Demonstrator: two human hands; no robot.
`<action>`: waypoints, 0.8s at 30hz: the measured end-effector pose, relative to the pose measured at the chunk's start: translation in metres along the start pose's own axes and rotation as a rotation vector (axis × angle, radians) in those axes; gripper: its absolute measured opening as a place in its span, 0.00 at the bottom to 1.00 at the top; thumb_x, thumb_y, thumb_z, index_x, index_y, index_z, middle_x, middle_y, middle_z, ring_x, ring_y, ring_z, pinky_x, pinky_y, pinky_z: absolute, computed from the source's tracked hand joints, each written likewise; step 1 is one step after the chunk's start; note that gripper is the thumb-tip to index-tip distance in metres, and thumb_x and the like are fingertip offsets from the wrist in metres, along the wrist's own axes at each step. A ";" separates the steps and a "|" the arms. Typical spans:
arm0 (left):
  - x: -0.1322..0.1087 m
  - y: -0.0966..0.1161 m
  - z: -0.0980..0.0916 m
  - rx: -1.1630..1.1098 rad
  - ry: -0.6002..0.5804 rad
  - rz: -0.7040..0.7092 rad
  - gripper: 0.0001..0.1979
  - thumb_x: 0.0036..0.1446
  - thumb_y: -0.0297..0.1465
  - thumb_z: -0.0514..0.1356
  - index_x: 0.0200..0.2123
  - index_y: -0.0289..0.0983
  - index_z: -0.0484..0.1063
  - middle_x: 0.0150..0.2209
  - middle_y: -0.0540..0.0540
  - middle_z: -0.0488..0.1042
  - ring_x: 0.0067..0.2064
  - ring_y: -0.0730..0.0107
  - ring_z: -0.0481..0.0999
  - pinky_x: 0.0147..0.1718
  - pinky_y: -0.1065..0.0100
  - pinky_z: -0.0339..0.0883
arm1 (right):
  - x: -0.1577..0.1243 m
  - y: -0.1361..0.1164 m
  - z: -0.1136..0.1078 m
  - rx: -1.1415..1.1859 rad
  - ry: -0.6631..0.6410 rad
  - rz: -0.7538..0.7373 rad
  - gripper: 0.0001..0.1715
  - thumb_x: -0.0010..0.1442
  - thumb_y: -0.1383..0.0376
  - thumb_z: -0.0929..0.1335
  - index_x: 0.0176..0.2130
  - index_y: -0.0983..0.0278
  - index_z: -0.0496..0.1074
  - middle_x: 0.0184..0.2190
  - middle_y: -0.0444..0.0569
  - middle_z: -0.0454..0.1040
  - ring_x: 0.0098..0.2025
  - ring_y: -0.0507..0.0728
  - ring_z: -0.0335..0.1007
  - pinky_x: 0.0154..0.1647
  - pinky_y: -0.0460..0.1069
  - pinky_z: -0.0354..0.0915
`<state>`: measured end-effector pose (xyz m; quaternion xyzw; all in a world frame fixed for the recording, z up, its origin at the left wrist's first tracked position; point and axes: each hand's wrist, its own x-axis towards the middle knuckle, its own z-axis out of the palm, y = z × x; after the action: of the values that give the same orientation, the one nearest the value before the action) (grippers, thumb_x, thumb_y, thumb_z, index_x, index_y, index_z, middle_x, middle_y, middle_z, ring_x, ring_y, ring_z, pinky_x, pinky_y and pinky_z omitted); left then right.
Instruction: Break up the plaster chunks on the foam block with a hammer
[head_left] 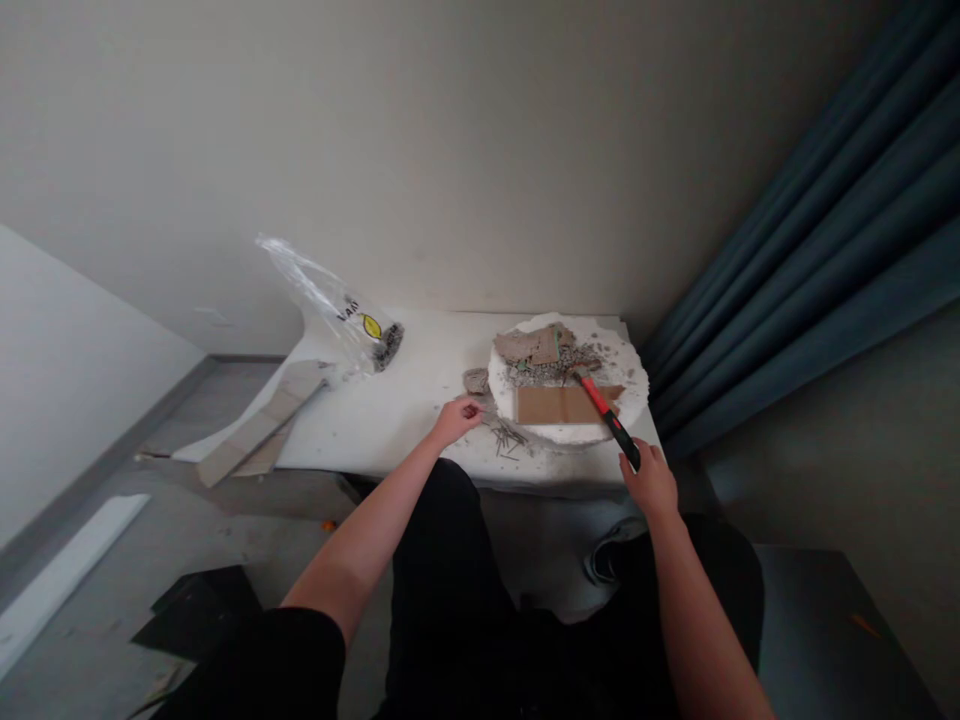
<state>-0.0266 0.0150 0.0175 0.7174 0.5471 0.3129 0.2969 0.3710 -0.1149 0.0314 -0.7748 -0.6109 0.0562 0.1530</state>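
Note:
My right hand (651, 482) grips the black end of a red-and-black hammer (606, 412); its head lies on a round white foam slab (634, 395). The slab carries a flat brown tile piece (559, 404), broken grey tile chunks (534, 346) and rubble. My left hand (456, 418) is closed in a pinch just left of the slab, above a loose heap of nails (508, 438). What its fingers hold is too small to make out. A small grey fragment (475, 380) lies beside it.
Everything rests on a low white board (390, 410) against the wall. A clear plastic bag (337, 310) stands at its left, with long tile strips (259, 430) hanging off the edge. Blue curtains (825, 250) hang at right. Dark scraps (195, 610) lie on the floor.

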 end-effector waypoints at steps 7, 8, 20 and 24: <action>0.047 0.057 0.040 -0.042 -0.236 0.248 0.11 0.57 0.37 0.61 0.36 0.37 0.80 0.36 0.44 0.80 0.37 0.67 0.77 0.40 0.66 0.69 | 0.001 -0.001 -0.001 -0.016 -0.024 0.005 0.22 0.68 0.58 0.62 0.58 0.62 0.65 0.46 0.52 0.72 0.37 0.57 0.71 0.32 0.48 0.56; 0.051 0.061 0.047 -0.046 -0.235 0.255 0.11 0.57 0.37 0.61 0.35 0.37 0.80 0.36 0.44 0.80 0.37 0.67 0.77 0.40 0.66 0.69 | 0.000 0.000 0.000 -0.016 -0.026 0.002 0.22 0.68 0.58 0.62 0.58 0.62 0.65 0.46 0.52 0.72 0.38 0.57 0.71 0.32 0.48 0.57; 0.062 0.050 0.072 -0.249 -0.088 0.086 0.13 0.57 0.39 0.62 0.38 0.37 0.79 0.32 0.47 0.81 0.33 0.68 0.77 0.35 0.67 0.70 | 0.006 0.007 0.010 -0.028 -0.064 -0.011 0.24 0.68 0.58 0.60 0.60 0.61 0.62 0.49 0.54 0.73 0.42 0.60 0.75 0.36 0.50 0.63; 0.072 0.045 0.065 -0.205 0.015 0.078 0.14 0.59 0.39 0.59 0.37 0.37 0.79 0.35 0.45 0.81 0.36 0.66 0.77 0.38 0.65 0.70 | 0.008 0.006 0.009 -0.048 -0.090 -0.013 0.23 0.68 0.58 0.61 0.60 0.62 0.63 0.47 0.54 0.73 0.41 0.60 0.74 0.36 0.50 0.62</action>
<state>0.0651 0.0693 0.0200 0.7017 0.4860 0.3839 0.3522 0.3762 -0.1065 0.0220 -0.7710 -0.6232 0.0752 0.1072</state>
